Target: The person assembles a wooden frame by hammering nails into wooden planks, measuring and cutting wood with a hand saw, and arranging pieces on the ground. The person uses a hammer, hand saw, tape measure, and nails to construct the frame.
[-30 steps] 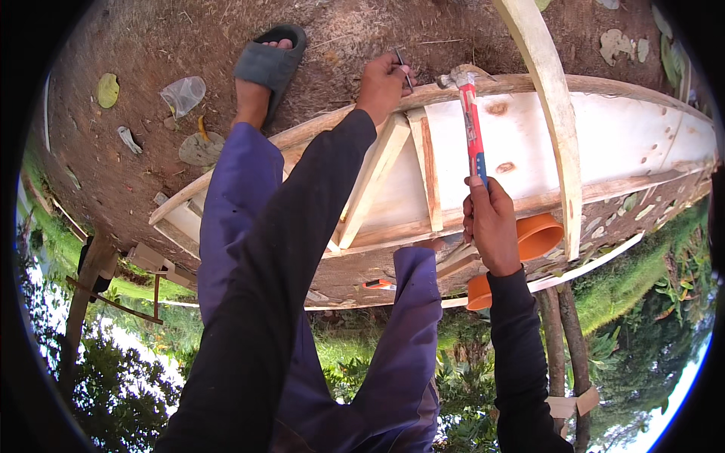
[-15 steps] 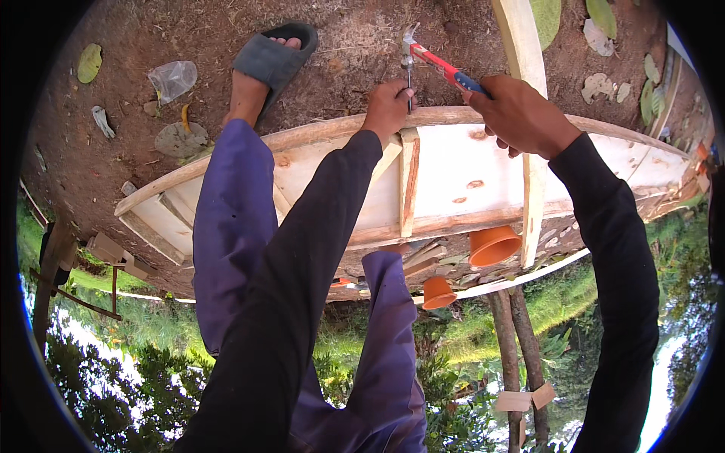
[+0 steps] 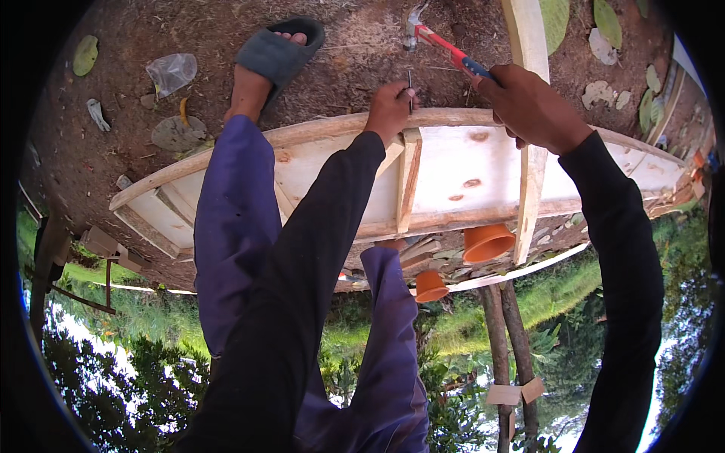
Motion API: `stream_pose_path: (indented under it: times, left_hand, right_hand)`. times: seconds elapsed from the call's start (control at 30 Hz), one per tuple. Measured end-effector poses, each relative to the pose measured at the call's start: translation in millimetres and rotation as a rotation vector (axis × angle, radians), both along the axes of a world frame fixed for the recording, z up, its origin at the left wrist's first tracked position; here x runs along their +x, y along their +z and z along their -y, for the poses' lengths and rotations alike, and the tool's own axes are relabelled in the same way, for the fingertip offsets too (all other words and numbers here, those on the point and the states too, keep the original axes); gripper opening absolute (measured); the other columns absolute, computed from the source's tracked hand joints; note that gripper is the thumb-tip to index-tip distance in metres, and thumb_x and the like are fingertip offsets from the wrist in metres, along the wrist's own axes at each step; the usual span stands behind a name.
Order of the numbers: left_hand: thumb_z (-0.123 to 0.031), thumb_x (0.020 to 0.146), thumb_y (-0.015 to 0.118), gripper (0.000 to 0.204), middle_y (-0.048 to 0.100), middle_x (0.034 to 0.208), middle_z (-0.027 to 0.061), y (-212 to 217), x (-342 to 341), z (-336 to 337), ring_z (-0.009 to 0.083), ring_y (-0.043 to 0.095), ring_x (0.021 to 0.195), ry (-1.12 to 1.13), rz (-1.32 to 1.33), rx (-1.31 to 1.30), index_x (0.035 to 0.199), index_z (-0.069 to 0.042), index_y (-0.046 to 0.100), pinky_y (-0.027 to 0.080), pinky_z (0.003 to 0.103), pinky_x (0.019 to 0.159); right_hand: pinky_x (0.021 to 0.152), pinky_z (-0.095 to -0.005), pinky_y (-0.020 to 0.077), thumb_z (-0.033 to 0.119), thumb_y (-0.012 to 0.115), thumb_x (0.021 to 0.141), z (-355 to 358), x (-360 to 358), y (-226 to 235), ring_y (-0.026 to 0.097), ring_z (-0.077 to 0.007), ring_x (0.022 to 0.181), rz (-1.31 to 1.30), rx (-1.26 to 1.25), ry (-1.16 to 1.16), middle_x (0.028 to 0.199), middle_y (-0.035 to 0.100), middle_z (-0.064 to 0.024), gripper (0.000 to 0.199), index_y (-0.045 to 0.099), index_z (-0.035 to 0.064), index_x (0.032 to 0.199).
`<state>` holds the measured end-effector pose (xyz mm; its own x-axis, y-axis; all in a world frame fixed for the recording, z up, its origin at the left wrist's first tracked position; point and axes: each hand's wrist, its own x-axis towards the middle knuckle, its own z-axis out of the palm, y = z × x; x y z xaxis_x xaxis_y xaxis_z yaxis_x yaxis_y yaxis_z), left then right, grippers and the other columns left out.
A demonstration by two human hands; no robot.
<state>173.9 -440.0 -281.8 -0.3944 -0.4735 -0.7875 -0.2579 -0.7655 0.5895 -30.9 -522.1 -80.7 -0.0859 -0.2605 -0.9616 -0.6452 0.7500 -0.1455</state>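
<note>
My left hand (image 3: pixel 390 108) pinches a thin nail (image 3: pixel 410 81) upright on the rim of a pale wooden boat (image 3: pixel 453 170). My right hand (image 3: pixel 529 106) grips a claw hammer (image 3: pixel 442 43) with a red and blue handle, raised above and to the right of the nail. The hammer head points up and to the left over the dirt. Both arms wear dark sleeves. My legs in purple trousers straddle the hull, and one foot in a grey sandal (image 3: pixel 278 51) rests on the ground beyond the rim.
A long plank (image 3: pixel 529 90) lies across the boat on the right. Two orange pots (image 3: pixel 487 241) sit by the hull's near side. A plastic bag (image 3: pixel 172 72), leaves and scraps lie on the dirt. Wooden posts (image 3: pixel 502 332), grass and trees fill the lower part.
My right hand has swung the hammer from low over the hull up and away above the nail. My left hand has stayed on the rim holding the nail.
</note>
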Motion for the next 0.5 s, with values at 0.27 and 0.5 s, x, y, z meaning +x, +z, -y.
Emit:
stream_pose_path:
  times: [0.27,0.5]
  left_hand:
    - [-0.008,0.1,0.056,0.019,0.065,0.078,0.0068,7,0,5,0.0148,0.058,0.073,-0.106,0.007,-0.089,0.087,0.002,0.066,0.047,0.033,0.07]
    - [-0.01,0.1,0.056,0.022,0.06,0.076,0.0073,1,1,1,0.0162,0.055,0.073,-0.066,-0.012,-0.08,0.082,-0.001,0.066,0.045,0.035,0.072]
  right_hand:
    - [0.045,-0.0342,0.0516,0.042,0.047,0.108,5,-15,-18,0.059,-0.0162,0.05,-0.035,-0.301,0.115,0.066,0.055,-0.0069,0.048,0.057,-0.0014,0.091]
    - [0.046,-0.0396,0.0518,0.04,0.049,0.108,-32,-4,-29,0.061,-0.0211,0.049,-0.109,-0.549,0.185,0.064,0.053,-0.0088,0.048,0.056,-0.0037,0.09]
